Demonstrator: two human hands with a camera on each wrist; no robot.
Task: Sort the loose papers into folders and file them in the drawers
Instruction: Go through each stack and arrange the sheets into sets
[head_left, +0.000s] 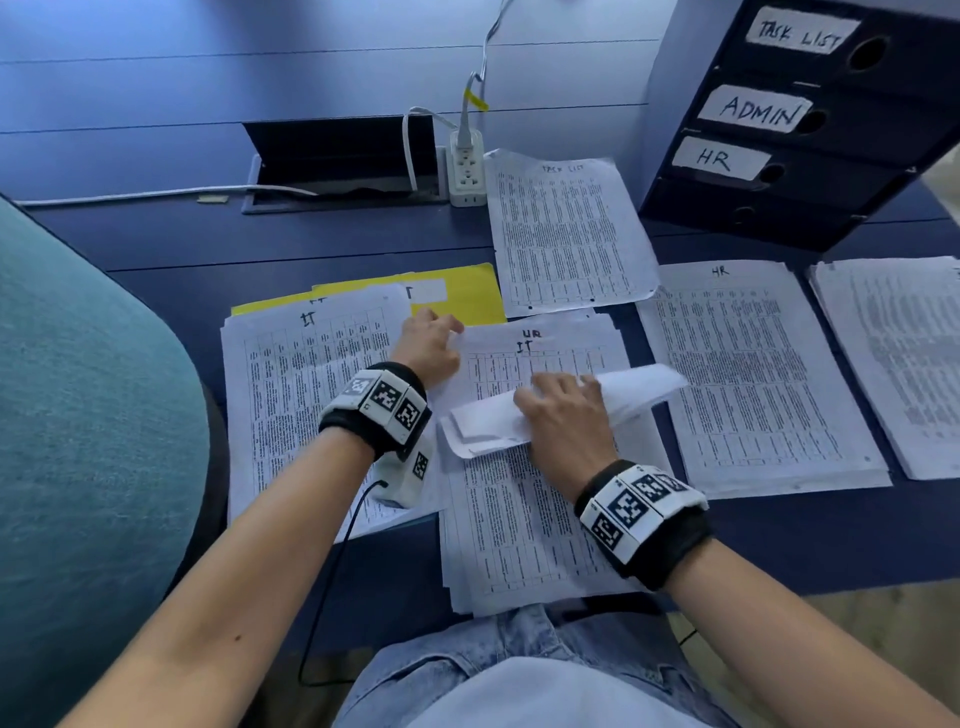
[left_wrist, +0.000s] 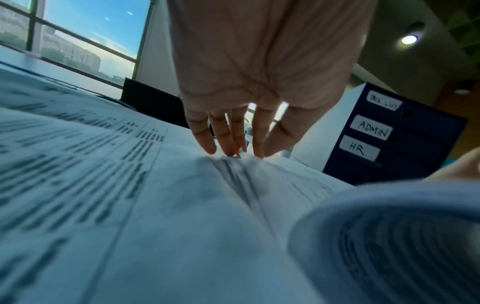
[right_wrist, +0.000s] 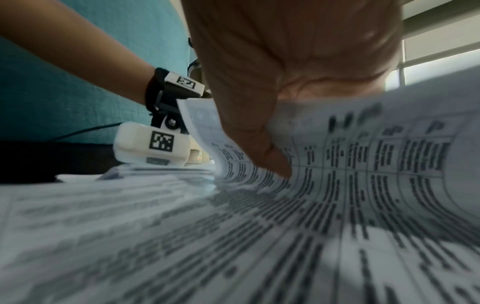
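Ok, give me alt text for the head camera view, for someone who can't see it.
A person's right hand grips a curled-up sheet lifted off the middle stack of printed papers on a dark blue desk, while the left hand touches that stack's top left corner. More paper piles, a yellow folder and labelled drawers surround them.

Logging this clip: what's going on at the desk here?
A person is sorting printed sheets. The right hand curls a sheet up off the middle stack, while the left hand fingers that stack's top corner. Sorted piles surround it; a yellow folder and labelled drawers wait.
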